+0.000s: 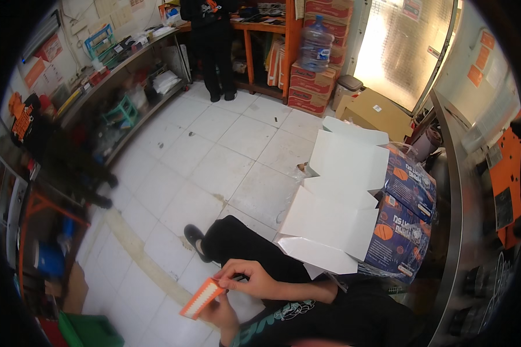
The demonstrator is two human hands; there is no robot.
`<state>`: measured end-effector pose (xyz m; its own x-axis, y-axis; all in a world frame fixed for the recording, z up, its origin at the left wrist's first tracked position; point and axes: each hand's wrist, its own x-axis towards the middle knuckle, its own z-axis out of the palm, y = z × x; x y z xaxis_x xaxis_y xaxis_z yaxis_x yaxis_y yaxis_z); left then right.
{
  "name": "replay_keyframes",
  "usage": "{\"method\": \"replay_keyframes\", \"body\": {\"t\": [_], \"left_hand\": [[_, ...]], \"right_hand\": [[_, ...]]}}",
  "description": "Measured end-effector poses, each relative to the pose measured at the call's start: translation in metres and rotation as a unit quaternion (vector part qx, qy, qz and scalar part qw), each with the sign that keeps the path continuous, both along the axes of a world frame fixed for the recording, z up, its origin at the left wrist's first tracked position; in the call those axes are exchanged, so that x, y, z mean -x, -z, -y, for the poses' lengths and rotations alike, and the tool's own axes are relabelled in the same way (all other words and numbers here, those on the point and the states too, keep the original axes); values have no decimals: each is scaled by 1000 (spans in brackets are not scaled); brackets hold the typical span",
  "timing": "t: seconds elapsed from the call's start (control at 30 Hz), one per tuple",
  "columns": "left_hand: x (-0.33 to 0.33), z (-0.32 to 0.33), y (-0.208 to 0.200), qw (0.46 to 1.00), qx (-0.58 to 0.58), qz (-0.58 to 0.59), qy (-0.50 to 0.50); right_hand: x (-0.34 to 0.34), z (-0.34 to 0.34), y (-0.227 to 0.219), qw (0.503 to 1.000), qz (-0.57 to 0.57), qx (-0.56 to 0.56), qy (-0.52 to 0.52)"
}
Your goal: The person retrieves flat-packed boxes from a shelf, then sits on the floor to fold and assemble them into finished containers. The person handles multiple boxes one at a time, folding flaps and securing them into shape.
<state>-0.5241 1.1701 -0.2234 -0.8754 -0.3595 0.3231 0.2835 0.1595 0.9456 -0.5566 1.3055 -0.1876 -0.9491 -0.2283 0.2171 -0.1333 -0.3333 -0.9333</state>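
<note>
A small, narrow orange piece with a white toothed strip along it (201, 299) is in both my hands, low in the view over my lap. Its exact kind does not show. My right hand (248, 279) pinches its upper end between thumb and fingers. From below, my left hand (223, 315) grips the same piece, with some of its fingers hidden behind it. To the right of my knee, dark blue printed cartons (400, 240) stand wrapped in clear plastic. Large white flaps (330, 222) spread open from them toward my leg.
Along the right runs a metal counter edge (454, 231). Stacked red cartons (309, 87) with a water bottle (316, 46) stand by the bright door. One person (211, 52) stands at the back, another (58, 150) at the left shelving. A green bin (90, 329) is at lower left.
</note>
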Motion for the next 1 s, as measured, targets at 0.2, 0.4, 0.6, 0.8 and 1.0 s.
{"method": "replay_keyframes", "body": {"t": [0.2, 0.4, 0.6, 0.8, 1.0], "left_hand": [[-2, 3, -4, 998, -61, 31, -4], [1, 6, -1, 1000, -17, 4, 0], [0, -6, -11, 998, -65, 8, 13], [6, -5, -15, 996, -88, 23, -4], [17, 0, -11, 981, -187, -42, 2]], "right_hand": [[-3, 4, -4, 999, -41, -21, 22], [1, 2, -3, 1000, -19, -14, -4], [-9, 9, -1, 997, 37, 5, 61], [-5, 8, 0, 981, -146, -71, 107], [-7, 8, -12, 868, -337, -343, 122]]}}
